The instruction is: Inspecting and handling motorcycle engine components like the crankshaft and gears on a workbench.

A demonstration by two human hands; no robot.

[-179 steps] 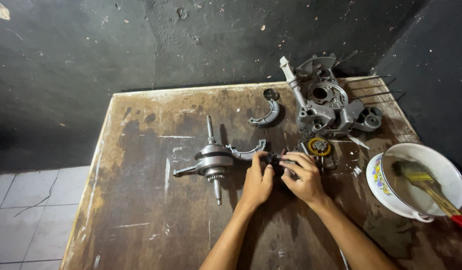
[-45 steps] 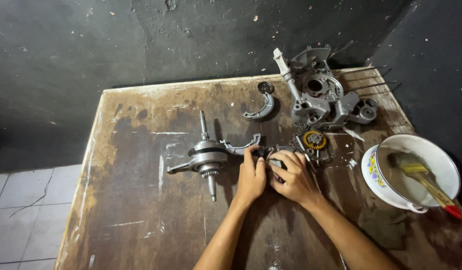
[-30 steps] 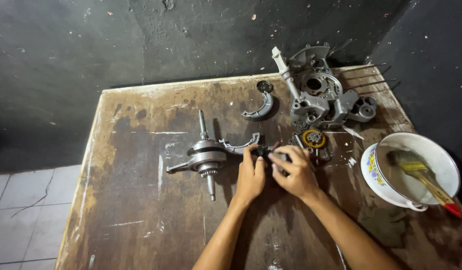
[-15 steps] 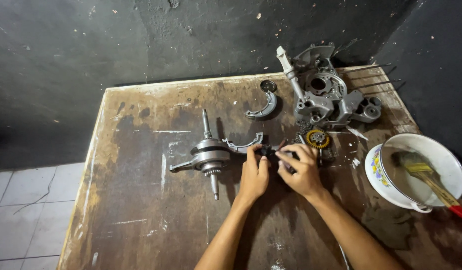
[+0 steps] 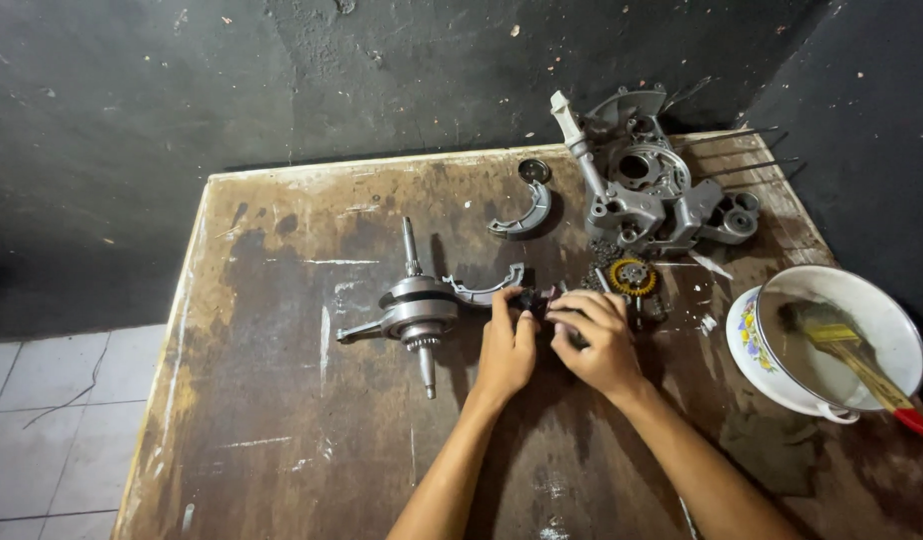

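Observation:
My left hand [image 5: 506,345] and my right hand [image 5: 597,335] meet at the middle of a worn wooden table [image 5: 282,420], both closed on a small dark metal part [image 5: 535,299] that the fingers mostly hide. Just left of my left hand lies a steel crankshaft [image 5: 414,308] with its connecting rod pointing left. A curved grey shoe-shaped piece [image 5: 490,285] rests between the crankshaft and my fingers. Right of my right hand sits a gear with a yellow centre [image 5: 634,276] on a chain.
A pile of grey engine casings [image 5: 650,190] lies at the far right corner, with another curved piece [image 5: 527,205] to its left. A white enamel bowl [image 5: 772,370] holding a paintbrush [image 5: 852,355] stands at the right edge. Dark walls close the back and right; tiled floor lies left.
My hands stay together on the small part with only slight finger shifts. The view has drifted a little; nothing on the table has moved.

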